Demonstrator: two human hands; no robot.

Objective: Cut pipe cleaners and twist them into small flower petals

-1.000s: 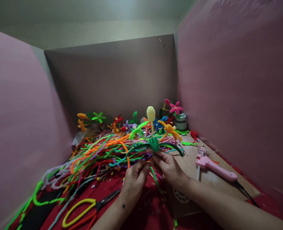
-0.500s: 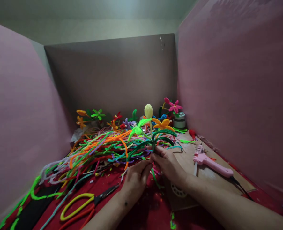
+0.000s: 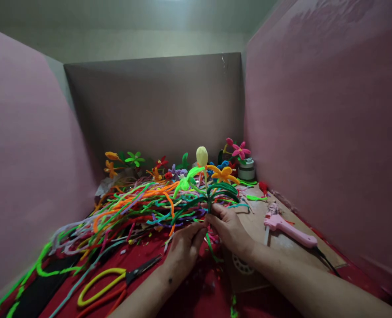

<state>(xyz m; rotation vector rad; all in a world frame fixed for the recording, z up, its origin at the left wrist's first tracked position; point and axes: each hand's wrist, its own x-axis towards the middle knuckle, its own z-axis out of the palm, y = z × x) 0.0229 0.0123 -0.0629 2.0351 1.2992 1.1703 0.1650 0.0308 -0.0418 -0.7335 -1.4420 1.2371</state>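
Observation:
A pipe-cleaner flower bouquet [image 3: 210, 198] stands upright between my hands in the middle of the view. It carries a pale yellow bud [image 3: 202, 156], a bright green flower [image 3: 186, 181], an orange flower [image 3: 224, 173] and dark green curved leaves. My right hand [image 3: 230, 227] pinches its stem just below the leaves. Lower on the stem, my left hand [image 3: 186, 247] is closed, thumb and fingertips together by the stem's bottom. The stem's end is mostly hidden by the fingers. A green strand [image 3: 212, 249] hangs just below the hands.
Left of my hands lies a large heap of coloured pipe cleaners [image 3: 129, 207]. Scissors [image 3: 104, 287] with yellow and orange handles rest on the red cloth [image 3: 189, 300]. At right, a pink glue gun [image 3: 290, 229] lies on a board [image 3: 282, 249]. Finished flowers [image 3: 240, 150] stand at the back.
The view has shifted slightly, so most things sit a little further left. Both hands keep nearly the same hold on the bouquet's stem.

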